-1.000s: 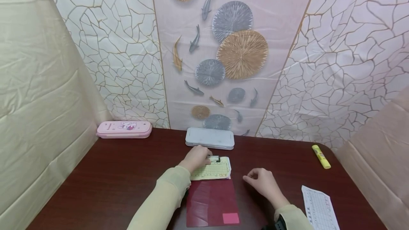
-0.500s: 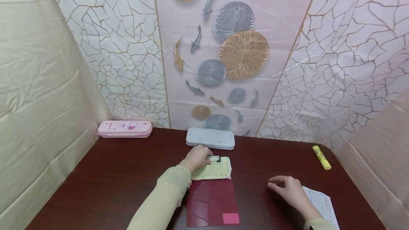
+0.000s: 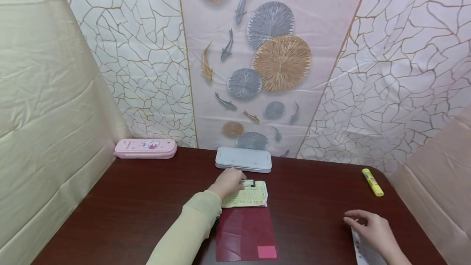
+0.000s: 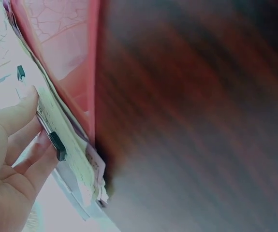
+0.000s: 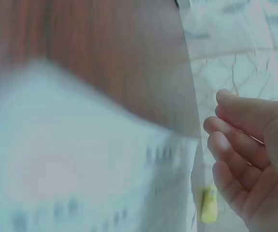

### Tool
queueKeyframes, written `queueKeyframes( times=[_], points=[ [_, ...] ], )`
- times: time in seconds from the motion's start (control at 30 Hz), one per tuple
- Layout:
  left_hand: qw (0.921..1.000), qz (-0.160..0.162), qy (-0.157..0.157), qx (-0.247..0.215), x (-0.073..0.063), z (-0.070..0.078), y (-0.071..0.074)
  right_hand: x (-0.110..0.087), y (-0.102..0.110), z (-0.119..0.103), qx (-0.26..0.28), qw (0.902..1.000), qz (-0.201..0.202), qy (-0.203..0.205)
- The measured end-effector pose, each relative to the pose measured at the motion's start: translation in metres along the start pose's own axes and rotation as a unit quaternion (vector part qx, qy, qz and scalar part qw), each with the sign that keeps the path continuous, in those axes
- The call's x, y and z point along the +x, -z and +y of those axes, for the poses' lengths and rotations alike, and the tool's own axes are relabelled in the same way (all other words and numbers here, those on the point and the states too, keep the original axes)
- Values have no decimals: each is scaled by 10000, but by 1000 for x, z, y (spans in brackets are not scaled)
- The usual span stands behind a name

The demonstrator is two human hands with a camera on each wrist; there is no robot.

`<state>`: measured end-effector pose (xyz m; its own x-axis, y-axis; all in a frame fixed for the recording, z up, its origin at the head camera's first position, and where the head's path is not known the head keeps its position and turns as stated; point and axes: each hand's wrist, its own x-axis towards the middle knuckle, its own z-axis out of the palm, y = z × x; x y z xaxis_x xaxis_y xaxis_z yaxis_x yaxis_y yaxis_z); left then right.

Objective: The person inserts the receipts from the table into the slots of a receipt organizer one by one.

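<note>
A translucent red clipboard (image 3: 244, 230) lies on the dark wood table, with a pink patch (image 3: 266, 252) at its near right corner. Yellow printed sheets (image 3: 250, 196) sit under its metal clip (image 3: 249, 183). My left hand (image 3: 228, 182) grips that clip; in the left wrist view the thumb and fingers bend about its black-ended wire (image 4: 57, 146). On the right, my right hand (image 3: 377, 232) hovers over a white printed sheet (image 3: 362, 250) and covers part of it. Its fingers (image 5: 226, 145) are loosely curled with nothing between them.
A pale blue flat case (image 3: 243, 159) stands behind the clipboard against the patterned cloth. At the back left is a pink pencil case (image 3: 145, 149). A yellow glue stick (image 3: 372, 182) lies near the table's right edge.
My right hand has moved right, from beside the clipboard to over the white sheet. The left hand has stayed on the clip.
</note>
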<state>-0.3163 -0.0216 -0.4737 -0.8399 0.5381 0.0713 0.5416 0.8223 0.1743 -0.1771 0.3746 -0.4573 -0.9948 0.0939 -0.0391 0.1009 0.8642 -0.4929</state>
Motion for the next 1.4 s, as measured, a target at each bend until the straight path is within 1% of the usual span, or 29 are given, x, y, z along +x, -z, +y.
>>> queueKeyframes(
  times=[0.07, 0.2, 0.3, 0.4, 0.53, 0.67, 0.77, 0.9, 0.97, 1.03, 1.17, 1.2, 1.27, 1.4],
  points=[
    [10000, -16, 34, 3, 0, 0, 0, -1, 1, 7, -68, 9999, 71, -32],
    [10000, -49, 68, -10, 0, 0, 0, -1, 3, 18, -258, 9995, 30, -180],
    [9999, -65, 83, -47, -1, 1, 2, -1, 5, 26, -277, 9990, -137, -336],
    [9999, -36, 84, -93, -1, 1, 4, -1, 7, 35, -322, 9982, -314, -388],
    [9999, -19, 73, -107, -1, 2, 5, -1, 9, 48, -463, 9974, -462, -295],
    [9999, -32, 111, -107, -1, 1, 3, -1, 10, 54, -582, 9970, -461, -233],
    [9999, -11, 130, -111, -1, 0, 2, -1, 12, 56, -755, 9963, -382, -137],
    [9997, -35, 178, -156, -1, 0, 2, -1, 13, 57, -993, 9947, -153, 222],
    [9996, -64, 208, -182, -2, 1, 3, 0, 13, 57, -1040, 9941, -133, 269],
    [9995, -82, 233, -199, -2, 1, 3, 3, 14, 55, -992, 9946, -282, 131],
    [9995, -70, 260, -189, -3, 2, 4, 9, 15, 53, -958, 9923, -750, -233],
    [9995, -68, 263, -175, -3, 2, 4, 10, 15, 52, -964, 9916, -824, -259],
    [9996, -48, 253, -143, -2, 2, 4, 11, 15, 51, -1057, 9906, -842, -196],
    [9996, -12, 252, -119, -2, 1, 3, 12, 14, 48, -1168, 9886, -925, -209]
  ],
)
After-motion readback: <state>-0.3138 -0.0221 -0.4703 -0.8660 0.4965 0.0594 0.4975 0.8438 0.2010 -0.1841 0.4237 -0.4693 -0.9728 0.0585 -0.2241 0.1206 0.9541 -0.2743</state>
